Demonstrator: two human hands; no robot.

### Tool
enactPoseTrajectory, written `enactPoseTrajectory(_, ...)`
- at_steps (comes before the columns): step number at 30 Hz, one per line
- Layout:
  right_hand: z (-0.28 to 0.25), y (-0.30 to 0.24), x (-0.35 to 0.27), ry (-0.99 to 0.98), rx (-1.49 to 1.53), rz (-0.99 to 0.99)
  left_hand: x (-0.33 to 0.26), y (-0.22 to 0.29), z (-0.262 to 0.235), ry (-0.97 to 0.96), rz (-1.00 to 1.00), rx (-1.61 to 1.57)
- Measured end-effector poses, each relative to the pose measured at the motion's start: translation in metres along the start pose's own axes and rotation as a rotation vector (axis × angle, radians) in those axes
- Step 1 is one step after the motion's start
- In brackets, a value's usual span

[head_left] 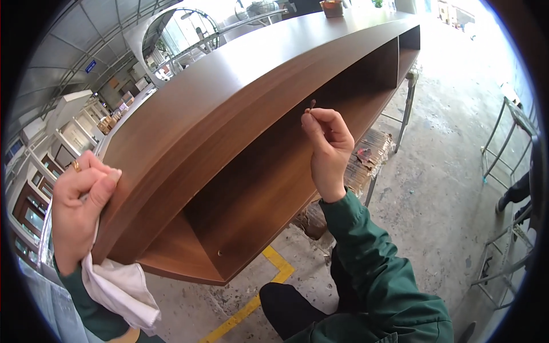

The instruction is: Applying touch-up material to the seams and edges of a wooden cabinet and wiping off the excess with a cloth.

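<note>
A long brown wood cabinet point(240, 120) with an open front compartment stretches from lower left to upper right. In front of that opening, my right hand point(329, 146) is closed, thumb and forefinger pinching a small, thin brown stick-like piece point(312, 104). Its exact kind is too small to make out. My left hand point(83, 191), with a gold-coloured ring, is closed beside the cabinet's near left corner. A white cloth point(123, 291) hangs from under it, down past the wrist; the lower fingers' grip on it is partly hidden.
Wrapped cardboard-like padding point(369, 163) and a metal trestle point(407, 108) support the cabinet. A reddish-brown pot point(331, 8) stands on its far top. A round mirror point(180, 37) is behind. Metal stands point(512, 128) and a person's dark-clad leg point(517, 191) are at right. Yellow tape point(246, 311) marks the concrete floor.
</note>
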State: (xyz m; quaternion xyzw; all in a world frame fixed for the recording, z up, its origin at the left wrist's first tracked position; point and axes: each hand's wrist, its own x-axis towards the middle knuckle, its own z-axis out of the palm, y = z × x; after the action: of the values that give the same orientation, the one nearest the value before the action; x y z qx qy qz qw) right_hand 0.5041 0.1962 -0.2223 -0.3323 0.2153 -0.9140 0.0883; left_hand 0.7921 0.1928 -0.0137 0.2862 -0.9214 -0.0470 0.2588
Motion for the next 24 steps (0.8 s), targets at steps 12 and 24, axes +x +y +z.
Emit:
enactPoseTrajectory(12, -0.008, 0.014, 0.013, -0.046, -0.049, -0.046, -0.004, -0.002, 0.002, 0.047, -0.145, -0.102)
enactPoseTrajectory(24, -0.009, 0.021, 0.009, -0.119, -0.243, -0.175, -0.002, 0.002, 0.004, 0.042, -0.148, -0.088)
